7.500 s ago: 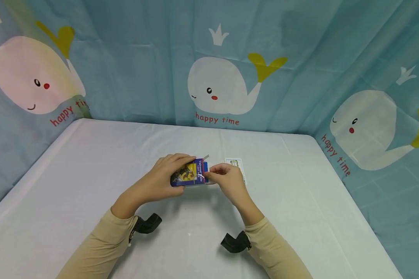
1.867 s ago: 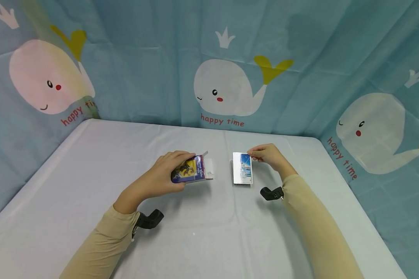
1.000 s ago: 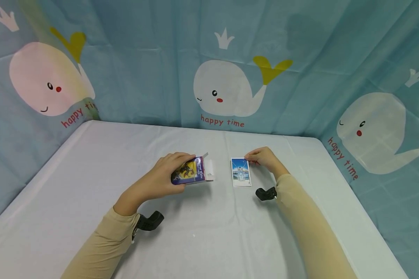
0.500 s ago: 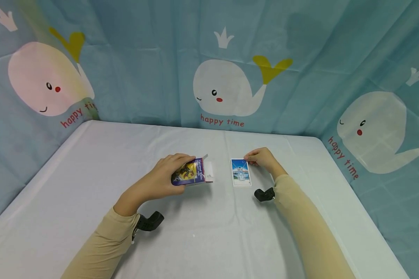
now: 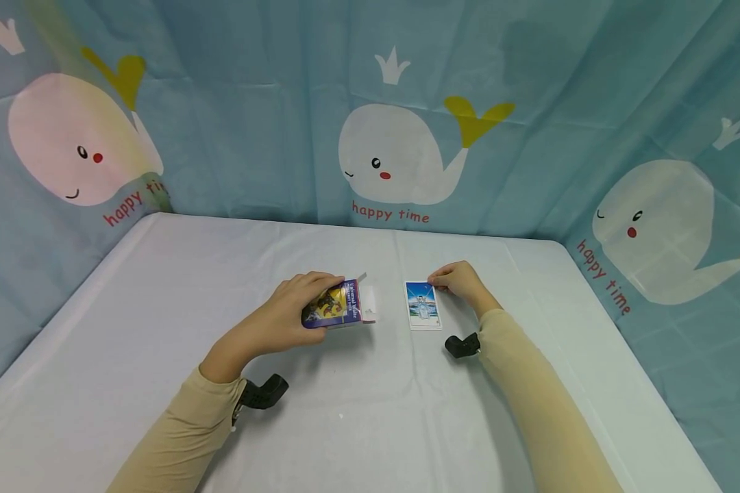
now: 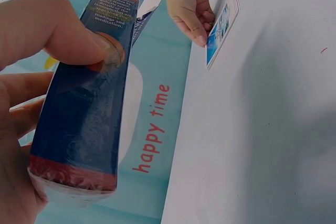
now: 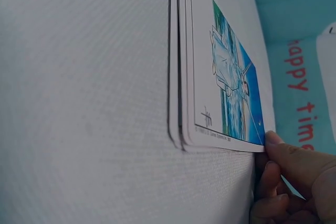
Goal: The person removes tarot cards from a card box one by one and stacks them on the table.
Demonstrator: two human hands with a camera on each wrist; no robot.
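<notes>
My left hand [image 5: 286, 311] grips a blue tarot card box [image 5: 339, 305] above the table, thumb pressed on its narrow side in the left wrist view. The box lies sideways, its end flap [image 5: 370, 303] folded out toward the right. To the right of it, a small stack of picture cards lies on the cloth. A card with a blue scene [image 5: 423, 305] tops it, showing a pale figure. My right hand [image 5: 459, 282] pinches this card at its far right corner. In the right wrist view, thin gaps show between the card edges [image 7: 181, 77].
A white cloth [image 5: 345, 424] covers the table. Behind and along both sides hangs a blue curtain [image 5: 271, 150] printed with whales. Black wrist cameras [image 5: 265, 392] jut inward from both sleeves, low over the cloth.
My right hand has moved from the box's flap end to the stack, bringing the blue-scene card down onto it. Over the last second both hands stay almost still, the left still gripping the box.
</notes>
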